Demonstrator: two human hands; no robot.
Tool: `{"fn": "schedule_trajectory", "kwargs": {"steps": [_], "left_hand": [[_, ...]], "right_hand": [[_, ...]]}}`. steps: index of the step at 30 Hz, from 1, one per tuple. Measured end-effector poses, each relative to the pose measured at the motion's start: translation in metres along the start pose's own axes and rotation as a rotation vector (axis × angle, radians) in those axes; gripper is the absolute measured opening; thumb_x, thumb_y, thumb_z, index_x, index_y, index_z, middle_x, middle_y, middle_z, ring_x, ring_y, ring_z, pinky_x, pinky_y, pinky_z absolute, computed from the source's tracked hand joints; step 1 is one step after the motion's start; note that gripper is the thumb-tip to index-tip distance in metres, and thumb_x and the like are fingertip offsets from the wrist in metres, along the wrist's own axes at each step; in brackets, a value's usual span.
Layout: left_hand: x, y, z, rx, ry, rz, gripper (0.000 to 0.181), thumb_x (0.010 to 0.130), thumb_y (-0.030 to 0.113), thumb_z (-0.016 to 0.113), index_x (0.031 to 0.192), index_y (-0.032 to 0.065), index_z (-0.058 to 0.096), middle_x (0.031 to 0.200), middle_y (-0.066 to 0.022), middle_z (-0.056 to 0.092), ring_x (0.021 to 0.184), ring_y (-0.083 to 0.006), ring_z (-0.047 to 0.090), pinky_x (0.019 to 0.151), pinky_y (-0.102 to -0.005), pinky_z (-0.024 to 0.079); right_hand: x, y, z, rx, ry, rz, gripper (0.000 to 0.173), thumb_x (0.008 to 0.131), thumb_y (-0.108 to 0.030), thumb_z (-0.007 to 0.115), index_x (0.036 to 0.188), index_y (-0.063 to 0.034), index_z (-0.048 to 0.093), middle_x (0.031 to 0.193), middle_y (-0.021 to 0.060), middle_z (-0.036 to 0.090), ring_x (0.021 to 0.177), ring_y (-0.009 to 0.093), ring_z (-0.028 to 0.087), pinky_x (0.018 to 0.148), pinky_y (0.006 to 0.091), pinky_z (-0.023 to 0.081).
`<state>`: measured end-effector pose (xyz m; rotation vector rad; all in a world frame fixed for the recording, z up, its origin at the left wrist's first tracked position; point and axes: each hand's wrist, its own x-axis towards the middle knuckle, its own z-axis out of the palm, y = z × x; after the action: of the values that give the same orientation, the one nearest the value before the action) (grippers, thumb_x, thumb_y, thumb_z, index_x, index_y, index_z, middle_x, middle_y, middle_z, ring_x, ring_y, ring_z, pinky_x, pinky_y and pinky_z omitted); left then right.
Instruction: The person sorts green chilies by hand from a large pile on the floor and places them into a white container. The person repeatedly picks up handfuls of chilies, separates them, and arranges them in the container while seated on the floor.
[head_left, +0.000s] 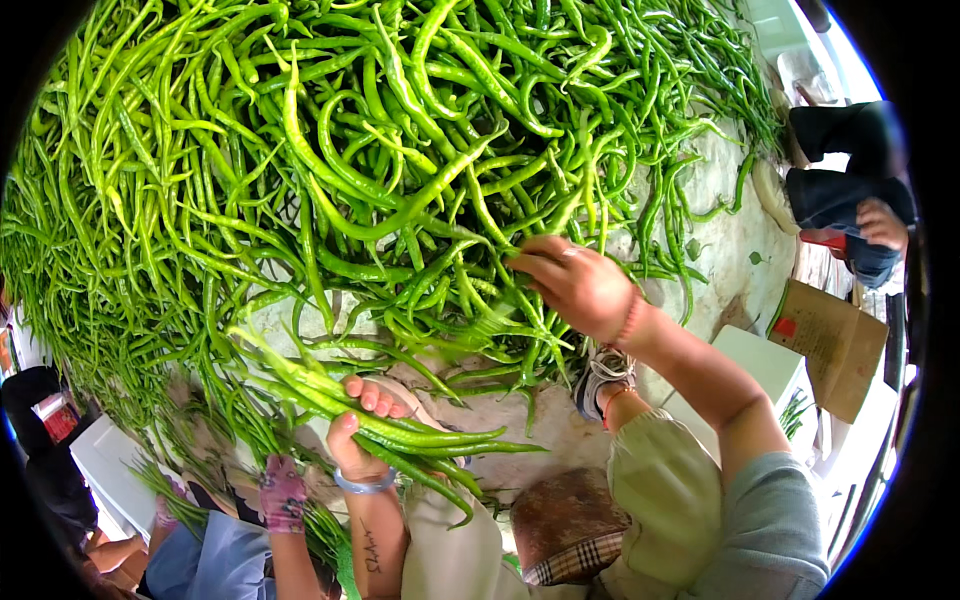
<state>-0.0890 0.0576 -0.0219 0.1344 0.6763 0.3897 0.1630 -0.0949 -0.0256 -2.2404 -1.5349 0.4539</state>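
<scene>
A large heap of long green chili peppers (360, 157) covers the ground sheet before me. My left hand (367, 424), with a pale bangle at its wrist, is closed around a bunch of green peppers (420, 439) at the lower middle. The bunch points both up-left and right out of my fist. My right hand (574, 281), wearing a ring and a beaded bracelet, reaches into the heap's near edge, up and right of the left hand. Its fingertips are bent against the peppers; whether they grip one is hidden.
A co-worker's patterned pink gloved hand (283, 491) is at the lower left, near more peppers. Pale foam boxes (124, 472) stand left and right, and an open cardboard box (829, 349) lies right. Another person (847, 180) sits at the upper right. A brown seat (566, 514) is below me.
</scene>
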Motion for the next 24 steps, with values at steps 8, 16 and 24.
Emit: {"fn": "schedule_trajectory", "kwargs": {"steps": [8, 16, 24], "left_hand": [[0.013, -0.022, 0.028, 0.154, -0.153, -0.228, 0.037, 0.066, 0.014, 0.063, 0.099, 0.0067, 0.050, 0.130, -0.0196, 0.034, 0.120, -0.0300, 0.036, 0.097, -0.0400, 0.035], [0.010, -0.045, 0.034, 0.373, 0.064, -0.157, 0.063, 0.075, 0.029, 0.050, 0.126, -0.0021, 0.030, 0.123, -0.0132, 0.041, 0.111, -0.0244, 0.043, 0.094, -0.0360, 0.035], [0.021, -0.039, 0.022, 0.052, -0.082, -0.161, 0.059, 0.068, 0.012, 0.060, 0.120, 0.0098, 0.033, 0.091, -0.0029, 0.042, 0.091, -0.0179, 0.045, 0.087, -0.0373, 0.038]], "right_hand": [[-0.006, -0.045, -0.035, 0.212, 0.076, -0.390, 0.044, 0.058, -0.006, 0.054, 0.102, -0.0031, 0.057, 0.100, 0.0070, 0.060, 0.074, 0.018, 0.056, 0.065, 0.0294, 0.042], [0.025, -0.084, 0.007, 0.233, 0.156, -0.296, 0.060, 0.075, -0.015, 0.053, 0.129, -0.0022, 0.032, 0.127, 0.0139, 0.042, 0.116, 0.032, 0.041, 0.091, 0.0434, 0.037], [-0.006, 0.024, 0.010, 0.050, -0.074, -0.120, 0.037, 0.066, -0.002, 0.050, 0.102, -0.0092, 0.057, 0.111, 0.0121, 0.052, 0.103, 0.029, 0.049, 0.085, 0.0390, 0.041]]}}
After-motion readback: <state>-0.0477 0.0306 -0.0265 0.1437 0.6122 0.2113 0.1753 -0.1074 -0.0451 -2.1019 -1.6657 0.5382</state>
